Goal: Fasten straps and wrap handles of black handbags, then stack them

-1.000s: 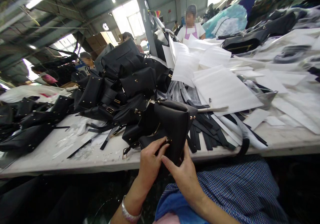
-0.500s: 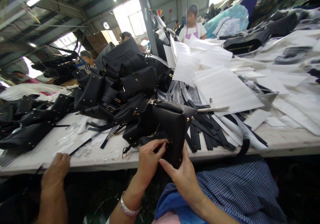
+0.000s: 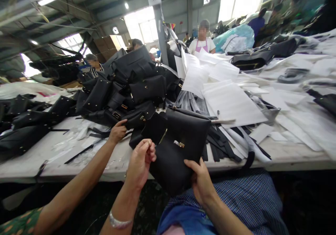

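Black rectangular leather-like bag (image 3: 178,161) was pinched at its edge by the right hand (image 3: 201,179); the curled left hand (image 3: 141,161), contents unclear, had been withdrawn, so the gold metal clasp (image 3: 181,144) was exposed.

A pale worktop (image 3: 288,158) runs right across my feed. On it I can make out heaped black bags (image 3: 148,88), a lower cluster of bags (image 3: 27,139) at far left, loose black straps (image 3: 223,142) and, rightward, scattered white sheets (image 3: 233,100).
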### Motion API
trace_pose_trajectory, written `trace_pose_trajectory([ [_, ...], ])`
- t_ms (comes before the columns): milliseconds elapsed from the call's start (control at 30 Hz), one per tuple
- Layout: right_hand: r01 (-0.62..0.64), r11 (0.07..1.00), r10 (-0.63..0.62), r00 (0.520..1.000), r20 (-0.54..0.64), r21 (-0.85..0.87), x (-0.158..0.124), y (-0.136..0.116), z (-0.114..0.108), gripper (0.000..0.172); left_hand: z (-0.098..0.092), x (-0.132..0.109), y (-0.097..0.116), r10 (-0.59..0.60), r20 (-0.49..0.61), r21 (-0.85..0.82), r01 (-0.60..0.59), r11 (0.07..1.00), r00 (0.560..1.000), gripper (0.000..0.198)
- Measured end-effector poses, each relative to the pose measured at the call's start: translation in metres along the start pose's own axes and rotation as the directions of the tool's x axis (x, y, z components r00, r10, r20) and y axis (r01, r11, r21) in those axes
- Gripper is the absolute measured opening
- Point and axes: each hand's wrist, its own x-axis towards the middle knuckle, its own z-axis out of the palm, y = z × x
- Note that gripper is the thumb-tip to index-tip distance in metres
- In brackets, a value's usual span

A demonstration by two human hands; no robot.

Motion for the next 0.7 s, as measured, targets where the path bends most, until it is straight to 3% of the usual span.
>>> trace_pose_trajectory([
  [67, -0.023, 1.0, 0.024, 0.999, -0.023, 0.014, 0.001, -0.002, 0.001, 0.062, -0.011, -0.01, 0.01, 0.074, -0.029, 0.036, -0.073, 0.997, 0.997, 0.023],
  [167, -0.028, 1.0, 0.028, 0.999, -0.037, 0.014, 0.001, -0.001, 0.004, 0.06, -0.017, -0.018, 0.015, 0.21, 0.019, 0.366, -0.202, 0.908, 0.978, 0.024],
  [267, 0.011, 1.0, -0.011, 0.999, -0.041, 0.013, -0.005, 0.002, 0.008, 0.064, -0.004, -0.014, 0.015, 0.321, 0.233, 0.641, -0.394, 0.659, 0.918, 0.028],
  [367, 0.037, 0.999, -0.037, 0.998, -0.049, -0.006, -0.014, 0.007, 0.006, 0.076, 0.015, -0.001, 0.015, 0.341, 0.487, 0.708, -0.592, 0.385, 0.804, 0.037],
  [433, 0.043, 0.998, -0.045, 0.997, -0.069, -0.037, -0.018, 0.009, 0.001, 0.08, 0.023, 0.006, 0.014, 0.291, 0.59, 0.7, -0.657, 0.279, 0.753, 0.033],
  [500, 0.042, 0.996, -0.049, 0.994, -0.099, -0.074, -0.02, 0.011, -0.005, 0.079, 0.027, 0.01, 0.011, 0.251, 0.647, 0.672, -0.694, 0.258, 0.72, 0.025],
  [567, 0.032, 0.994, -0.046, 0.99, -0.131, -0.108, -0.02, 0.012, -0.011, 0.079, 0.028, 0.01, 0.007, 0.255, 0.66, 0.64, -0.706, 0.303, 0.707, 0.017],
  [700, 0.036, 0.986, -0.067, 0.98, -0.187, -0.164, -0.017, 0.013, -0.026, 0.069, 0.028, 0.004, 0.008, 0.334, 0.588, 0.598, -0.674, 0.433, 0.736, 0.013],
])
